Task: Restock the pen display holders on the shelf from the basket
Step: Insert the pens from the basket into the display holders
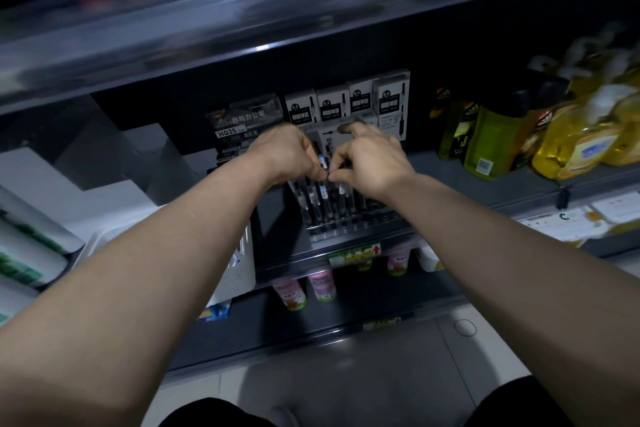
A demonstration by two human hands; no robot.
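My right hand (372, 163): thumb and forefinger pinch the top end of a slim black gel pen with a white label (323, 192), which stands directly under the fingertips, its long axis running down and toward me into the clear tiered plastic pen display holder (349, 227). My left hand (285, 154): fingers curl round another dark pen (317, 149), knuckles almost touching the right. White slatted plastic basket (240, 263): lower left, beside my left forearm.
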